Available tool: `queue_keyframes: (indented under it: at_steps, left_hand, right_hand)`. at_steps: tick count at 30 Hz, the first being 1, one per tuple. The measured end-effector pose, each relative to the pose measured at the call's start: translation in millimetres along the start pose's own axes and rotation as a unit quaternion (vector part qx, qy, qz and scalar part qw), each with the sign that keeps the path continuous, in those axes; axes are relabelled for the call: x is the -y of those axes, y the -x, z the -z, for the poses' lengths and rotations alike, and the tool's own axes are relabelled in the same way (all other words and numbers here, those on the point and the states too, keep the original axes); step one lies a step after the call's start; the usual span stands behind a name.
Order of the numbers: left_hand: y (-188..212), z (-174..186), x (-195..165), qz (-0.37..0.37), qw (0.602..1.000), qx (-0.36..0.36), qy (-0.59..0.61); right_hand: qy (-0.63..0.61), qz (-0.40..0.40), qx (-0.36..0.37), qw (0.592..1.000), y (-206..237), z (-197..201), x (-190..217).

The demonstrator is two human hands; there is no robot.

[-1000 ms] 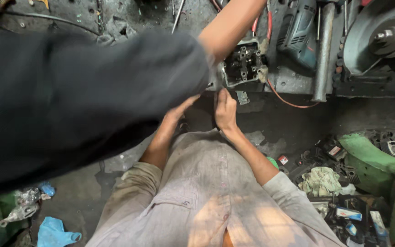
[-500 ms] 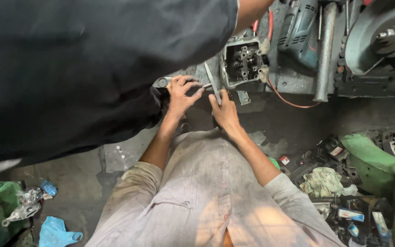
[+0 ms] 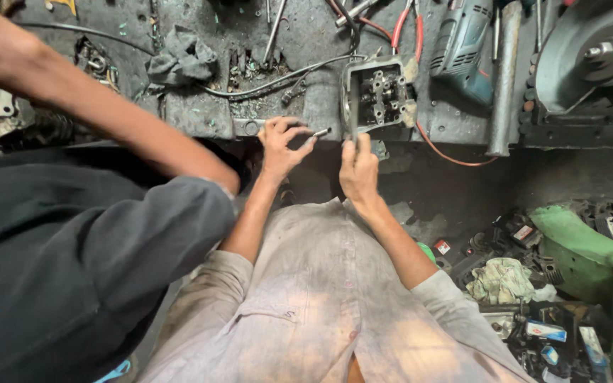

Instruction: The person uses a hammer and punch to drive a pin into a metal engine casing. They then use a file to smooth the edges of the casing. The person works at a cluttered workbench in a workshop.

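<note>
My left hand (image 3: 282, 145) is at the bench's front edge, pinching a small metal pin (image 3: 321, 132) between thumb and fingers. The pin's tip points right toward a square metal housing (image 3: 381, 92) with bolts and gear parts inside, which stands on the bench. My right hand (image 3: 358, 167) reaches up from below, its fingertips closed on the housing's lower left edge. Both forearms come out of my grey, stained shirt (image 3: 321, 305).
A co-worker in a dark sleeve (image 3: 72, 262) fills the left, with a bare arm (image 3: 86, 106) stretched to the upper left. The dirty bench (image 3: 200, 113) carries a rag (image 3: 182, 60), cables, a blue-grey power drill (image 3: 462, 42) and a grinder wheel (image 3: 594, 53). Green parts and clutter (image 3: 576, 248) lie at the right.
The co-worker's dark sleeve has swung down and left, uncovering the bench. My left hand has risen to the bench edge with the pin, and my right hand has lifted to the housing.
</note>
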State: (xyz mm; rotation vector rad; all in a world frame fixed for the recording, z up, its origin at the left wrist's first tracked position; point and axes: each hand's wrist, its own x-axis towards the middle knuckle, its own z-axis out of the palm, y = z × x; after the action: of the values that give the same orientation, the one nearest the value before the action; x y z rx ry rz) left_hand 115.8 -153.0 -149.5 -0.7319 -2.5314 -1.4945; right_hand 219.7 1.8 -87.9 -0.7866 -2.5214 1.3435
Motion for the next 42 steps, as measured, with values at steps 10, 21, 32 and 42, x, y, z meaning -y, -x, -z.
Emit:
queue_keyframes:
  at_steps: [10,21,32,42]
  left_hand:
    - [5,-3,6,-0.01,1.0,0.002,-0.005]
    - [3,-1,3,0.012,1.0,0.008,0.006]
    - [4,1,1,0.021,0.999,0.016,0.021]
    - [4,-3,3,0.006,1.0,0.002,0.0]
  right_hand:
    - [0.078,0.055,-0.035,0.995,-1,-10,-6]
    - [-0.014,0.058,-0.1,0.993,0,-9,4]
    - [0.082,0.095,-0.067,0.99,0,-10,10]
    - [0.01,0.144,-0.136,0.98,3,-10,-3]
